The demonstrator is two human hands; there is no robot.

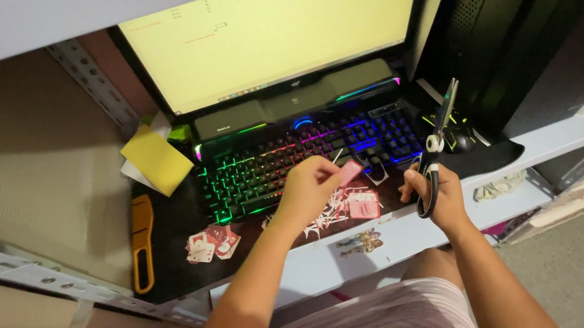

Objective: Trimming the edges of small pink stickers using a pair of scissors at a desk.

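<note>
Left hand: the left hand hovers over the front edge of the keyboard, its grip clamped on a small pink paper piece that sticks out toward 3 o'clock; the piece sits just above the tabletop, between the two hands.
Right hand: the right hand has its grip closed through the black handles of a pair of scissors; the blades point up toward 1 o'clock (whether they are apart or together cannot be told).
Cuttings: at 6 o'clock from the pink piece, a scatter of pink and white paper scraps lies on the dark tabletop; a second small pile of cut cards lies well off at 9 o'clock.
Keyboard: a backlit keyboard glows in rainbow colours at 12 o'clock from the hands.
Screen: a monitor shows a pale yellow page above it.
Left edge: a yellow paper sheet lies at 10 o'clock of the keyboard; an orange-handled tool lies near the tabletop's left rim.
Right side: a black computer case stands at 2 o'clock; a dark mouse sits just beside the scissors.
</note>
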